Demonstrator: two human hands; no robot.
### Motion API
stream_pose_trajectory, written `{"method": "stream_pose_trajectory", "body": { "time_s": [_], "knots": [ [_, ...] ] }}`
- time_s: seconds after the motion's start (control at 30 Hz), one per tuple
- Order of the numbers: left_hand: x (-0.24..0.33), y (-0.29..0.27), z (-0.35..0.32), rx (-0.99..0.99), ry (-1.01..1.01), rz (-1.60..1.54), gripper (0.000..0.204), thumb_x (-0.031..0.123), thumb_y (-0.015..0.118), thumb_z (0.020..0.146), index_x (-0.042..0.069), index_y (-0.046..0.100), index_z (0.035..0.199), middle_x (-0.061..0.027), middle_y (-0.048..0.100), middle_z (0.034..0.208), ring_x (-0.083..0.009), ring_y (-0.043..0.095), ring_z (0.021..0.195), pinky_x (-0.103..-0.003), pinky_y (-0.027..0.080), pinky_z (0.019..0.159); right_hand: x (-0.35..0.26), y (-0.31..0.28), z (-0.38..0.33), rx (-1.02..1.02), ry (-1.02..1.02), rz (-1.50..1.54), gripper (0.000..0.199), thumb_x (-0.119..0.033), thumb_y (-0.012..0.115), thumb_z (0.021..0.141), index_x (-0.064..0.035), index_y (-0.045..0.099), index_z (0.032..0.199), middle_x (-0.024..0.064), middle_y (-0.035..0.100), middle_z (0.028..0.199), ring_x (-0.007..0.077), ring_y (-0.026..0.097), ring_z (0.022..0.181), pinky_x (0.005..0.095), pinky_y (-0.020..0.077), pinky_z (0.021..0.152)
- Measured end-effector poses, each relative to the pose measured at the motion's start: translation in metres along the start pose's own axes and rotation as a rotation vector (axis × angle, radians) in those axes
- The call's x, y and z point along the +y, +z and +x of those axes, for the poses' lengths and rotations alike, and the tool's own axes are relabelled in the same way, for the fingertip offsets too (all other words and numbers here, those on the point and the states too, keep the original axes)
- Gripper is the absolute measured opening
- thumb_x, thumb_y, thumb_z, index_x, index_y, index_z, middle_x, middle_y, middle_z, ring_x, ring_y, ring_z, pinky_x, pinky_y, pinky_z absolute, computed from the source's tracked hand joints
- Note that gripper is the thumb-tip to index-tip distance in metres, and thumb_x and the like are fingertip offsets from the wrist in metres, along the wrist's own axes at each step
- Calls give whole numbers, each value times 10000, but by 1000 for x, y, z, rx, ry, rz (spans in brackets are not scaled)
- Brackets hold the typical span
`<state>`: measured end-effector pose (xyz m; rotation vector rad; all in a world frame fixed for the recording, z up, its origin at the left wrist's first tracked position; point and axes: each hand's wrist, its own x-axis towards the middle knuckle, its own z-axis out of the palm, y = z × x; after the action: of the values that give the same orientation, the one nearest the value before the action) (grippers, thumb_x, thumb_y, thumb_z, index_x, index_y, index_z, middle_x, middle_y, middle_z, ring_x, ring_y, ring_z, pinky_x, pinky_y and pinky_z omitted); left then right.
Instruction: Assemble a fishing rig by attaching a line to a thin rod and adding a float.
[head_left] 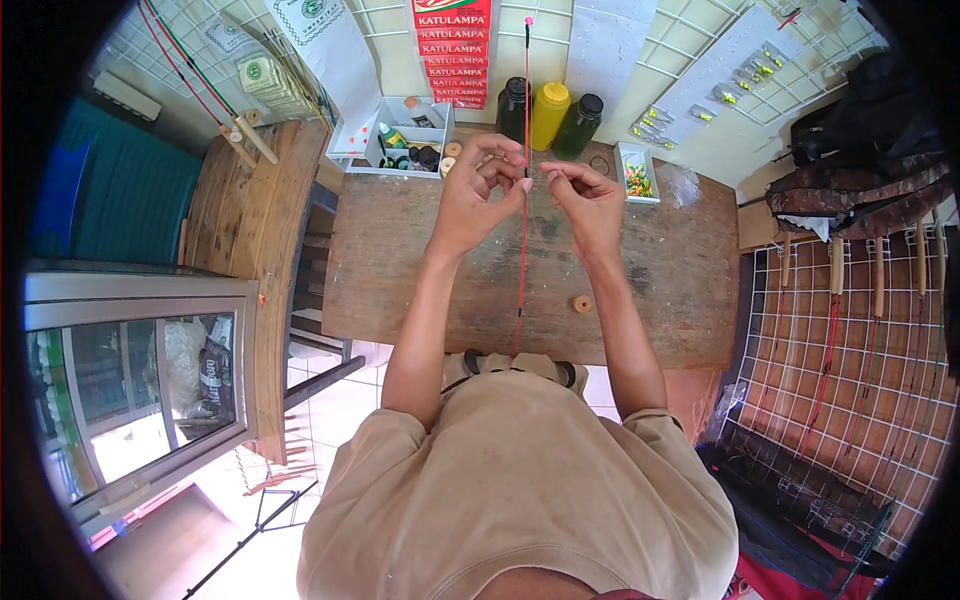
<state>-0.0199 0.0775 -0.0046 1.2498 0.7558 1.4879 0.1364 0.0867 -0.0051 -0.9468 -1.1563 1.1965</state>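
**A:** Biggest risk I'd guess: that thin red rod (pixel 524 200) looks whippy. Left hand (pixel 478 190) is pinched shut on it in the upper middle of the frame, right hand (pixel 585 195) has fingertips pinched just beside it, maybe on a thread too fine to see. Lean sideways and the black tip (pixel 527 40) could knock the dark bottle (pixel 514 108) or yellow bottle (pixel 549 115).

**B:** Agreed, or it slides off the wooden table (pixel 660 270). Rod runs from the person's lap at centre up to a pink end at the top; slim, straight, red with a black tip section.
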Motion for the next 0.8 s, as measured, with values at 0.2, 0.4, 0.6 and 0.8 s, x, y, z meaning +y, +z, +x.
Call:
{"method": "stream_pose_trajectory", "body": {
  "time_s": [0.2,0.4,0.6,0.8],
  "knots": [
    [1,1,1,-15,-20,-4,447,-115,658,760,11,475,1148,-79,518,1078,-113,560,934,-254,469,813,0,0,2,1,70,46,126,-15,652,834,-2,727,934,-19,659,784,5,498,638,164,374,563],
    [1,0,2,-22,-28,0,451,-115,659,758,10,470,1149,-85,521,1077,-120,562,934,-264,473,821,3,-2,3,-21,75,48,129,-23,656,834,-7,728,940,-15,664,790,5,501,635,164,377,561],
    [-1,-1,1,-29,-20,-13,458,-113,665,755,11,469,1150,-83,519,1081,-123,561,938,-266,477,821,3,-2,3,-45,100,97,132,-35,657,833,6,720,941,33,694,837,31,534,636,185,426,573],
    [-2,-2,2,-44,-22,-17,452,-108,671,761,10,469,1148,-76,521,1076,-122,565,949,-264,478,826,4,-5,4,-81,136,146,133,-37,653,832,19,716,936,45,692,834,46,546,657,196,434,588]
  ]
}}
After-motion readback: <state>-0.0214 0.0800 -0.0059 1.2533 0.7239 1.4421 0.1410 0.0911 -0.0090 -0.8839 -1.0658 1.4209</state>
